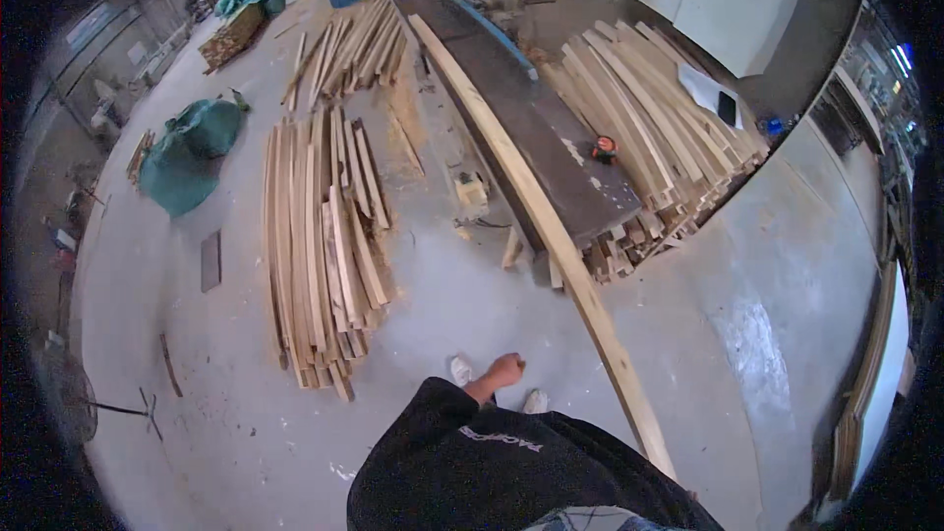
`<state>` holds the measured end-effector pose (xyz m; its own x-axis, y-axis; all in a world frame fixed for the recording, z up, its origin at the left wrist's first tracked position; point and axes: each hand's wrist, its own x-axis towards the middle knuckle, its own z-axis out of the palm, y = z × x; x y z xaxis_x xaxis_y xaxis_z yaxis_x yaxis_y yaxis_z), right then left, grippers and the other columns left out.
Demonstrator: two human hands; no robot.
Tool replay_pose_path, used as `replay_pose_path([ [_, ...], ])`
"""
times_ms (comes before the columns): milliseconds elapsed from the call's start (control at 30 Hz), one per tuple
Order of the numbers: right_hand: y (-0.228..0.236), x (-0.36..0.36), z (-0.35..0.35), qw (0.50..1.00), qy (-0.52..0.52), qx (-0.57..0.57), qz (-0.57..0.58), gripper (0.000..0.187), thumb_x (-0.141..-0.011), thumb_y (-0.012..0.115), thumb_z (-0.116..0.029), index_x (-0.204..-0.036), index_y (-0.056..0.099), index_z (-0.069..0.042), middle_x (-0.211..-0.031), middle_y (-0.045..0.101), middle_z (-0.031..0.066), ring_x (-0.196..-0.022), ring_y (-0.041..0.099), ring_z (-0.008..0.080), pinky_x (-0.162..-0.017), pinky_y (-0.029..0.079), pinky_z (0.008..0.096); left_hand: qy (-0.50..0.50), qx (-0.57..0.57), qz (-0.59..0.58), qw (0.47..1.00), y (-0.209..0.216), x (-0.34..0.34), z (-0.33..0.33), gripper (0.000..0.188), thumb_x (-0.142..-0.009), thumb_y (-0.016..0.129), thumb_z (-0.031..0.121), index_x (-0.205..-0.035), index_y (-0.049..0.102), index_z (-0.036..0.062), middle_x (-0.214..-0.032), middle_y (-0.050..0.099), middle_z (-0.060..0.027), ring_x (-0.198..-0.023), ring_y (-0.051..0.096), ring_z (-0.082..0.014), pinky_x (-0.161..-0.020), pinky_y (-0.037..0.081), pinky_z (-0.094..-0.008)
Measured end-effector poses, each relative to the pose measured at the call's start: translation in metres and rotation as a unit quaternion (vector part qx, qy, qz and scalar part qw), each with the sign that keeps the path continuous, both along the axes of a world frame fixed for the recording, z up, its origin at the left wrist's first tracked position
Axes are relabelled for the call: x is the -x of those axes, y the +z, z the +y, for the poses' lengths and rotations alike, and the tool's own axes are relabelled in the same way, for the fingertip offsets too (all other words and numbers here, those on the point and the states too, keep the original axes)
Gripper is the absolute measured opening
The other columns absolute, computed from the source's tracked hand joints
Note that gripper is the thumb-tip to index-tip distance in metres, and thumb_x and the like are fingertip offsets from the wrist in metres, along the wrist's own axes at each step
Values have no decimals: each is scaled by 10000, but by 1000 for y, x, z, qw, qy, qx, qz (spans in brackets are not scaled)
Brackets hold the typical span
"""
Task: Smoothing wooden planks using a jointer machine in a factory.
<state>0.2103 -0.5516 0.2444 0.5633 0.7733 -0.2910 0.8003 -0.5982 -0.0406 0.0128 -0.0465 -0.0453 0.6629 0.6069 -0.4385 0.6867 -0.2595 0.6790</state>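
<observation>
My left hand (506, 372) hangs in front of my body with its fingers curled in a loose fist, and nothing shows in it. A long pale wooden plank (536, 202) runs from the far end of the dark machine table (551, 128) to my right side, overhanging the table's near end. Close to the plank's near end, only a sliver of my right hand (692, 495) shows by the black sleeve; its fingers are hidden. An orange tape measure (604, 147) lies on the table, right of the plank.
Stacked wooden strips (305, 236) lie on the floor at left, with more strips (354, 44) behind. Another big stack (659, 108) stands right of the table, bearing a phone (727, 108). Green sacking (192, 157) lies farther left. Panels (870, 383) lean at the right edge.
</observation>
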Motion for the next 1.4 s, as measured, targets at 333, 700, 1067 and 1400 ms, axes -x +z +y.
replay_pose_path([
  [333,-51,-25,50,991,-106,-17,75,581,-767,726,-299,-1313,545,-214,-870,592,114,-790,548,316,-656,464,450,13,-122,-5,992,-49,145,52,292,-872,505,241,-814,651,-5,-883,640,-280,-857,613,-452,-775,494,-534],
  [700,26,5,319,994,36,-107,7,601,-799,702,-280,-1356,503,-168,-872,576,165,-833,563,362,-664,479,476,178,-174,-40,968,-13,167,145,231,-844,525,204,-785,615,1,-766,625,-219,-713,606,-413,-674,485,-534],
  [1067,16,5,523,996,-8,-93,10,572,-805,694,-279,-1339,489,-246,-931,554,180,-894,600,384,-747,495,492,15,-302,29,953,-1,265,225,111,-788,517,105,-745,572,19,-745,588,-212,-736,601,-402,-685,494,-515],
  [1400,9,-15,740,985,84,-152,-20,442,-890,539,-301,-1324,473,-250,-950,609,239,-813,644,425,-687,521,533,271,-12,6,963,-26,298,238,255,-837,476,143,-677,589,-19,-723,635,-224,-652,606,-399,-637,476,-506],
])
